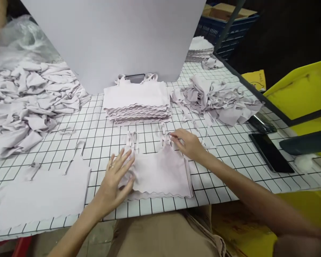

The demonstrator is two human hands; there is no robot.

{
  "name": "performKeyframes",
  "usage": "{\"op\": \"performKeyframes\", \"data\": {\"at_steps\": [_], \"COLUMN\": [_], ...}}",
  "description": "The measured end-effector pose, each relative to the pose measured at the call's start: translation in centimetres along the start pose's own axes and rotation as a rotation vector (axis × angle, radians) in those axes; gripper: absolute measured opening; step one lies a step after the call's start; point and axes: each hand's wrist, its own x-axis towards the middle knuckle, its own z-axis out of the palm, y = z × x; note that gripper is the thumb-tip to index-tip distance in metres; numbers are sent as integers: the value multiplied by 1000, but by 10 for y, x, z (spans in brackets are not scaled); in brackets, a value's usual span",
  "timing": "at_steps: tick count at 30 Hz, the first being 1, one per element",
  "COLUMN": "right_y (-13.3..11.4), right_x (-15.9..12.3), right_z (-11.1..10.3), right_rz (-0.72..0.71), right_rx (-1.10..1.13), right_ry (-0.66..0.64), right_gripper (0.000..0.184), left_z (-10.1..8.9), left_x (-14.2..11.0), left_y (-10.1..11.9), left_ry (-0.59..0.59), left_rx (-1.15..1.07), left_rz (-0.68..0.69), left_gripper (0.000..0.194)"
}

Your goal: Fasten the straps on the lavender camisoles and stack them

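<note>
In front of me a pale pink camisole (pixel 155 171) lies flat, its wavy hem toward my lap and its two thin straps pointing away. My left hand (pixel 117 178) rests with fingers spread on its left side, just below the left strap. With thumb and index finger together, my right hand (pixel 186 141) pinches the right strap (pixel 166 137) near its base. Another camisole (pixel 42 196) is spread out to the left, straps up. Beyond the middle one stands a neat stack of folded camisoles (pixel 136 96) with wavy edges.
A large heap of crumpled garments (pixel 29 96) covers the left side. To the right are a looser garment pile (pixel 216 98), a black phone (pixel 270 151) and a dark glossy object (pixel 262 123). A white panel (pixel 117 35) rises behind the stack. Blue crates (pixel 224 28) stand beyond the grid-patterned table (pixel 211 185).
</note>
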Motion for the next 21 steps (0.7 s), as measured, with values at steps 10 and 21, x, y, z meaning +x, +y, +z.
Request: {"op": "performKeyframes", "data": {"at_steps": [10,21], "right_y": [-9,-17], "right_x": [99,45], "right_z": [8,-26], "right_rz": [304,-479], "right_rx": [48,138], "right_ry": [-163,197], "right_gripper": [10,20], "left_z": [17,20], "left_x": [108,172], "left_y": [7,19], "left_ry": [20,-336], "left_rx": [-559,-1032], "left_rz": [-368,-300], "left_gripper": [30,51]}}
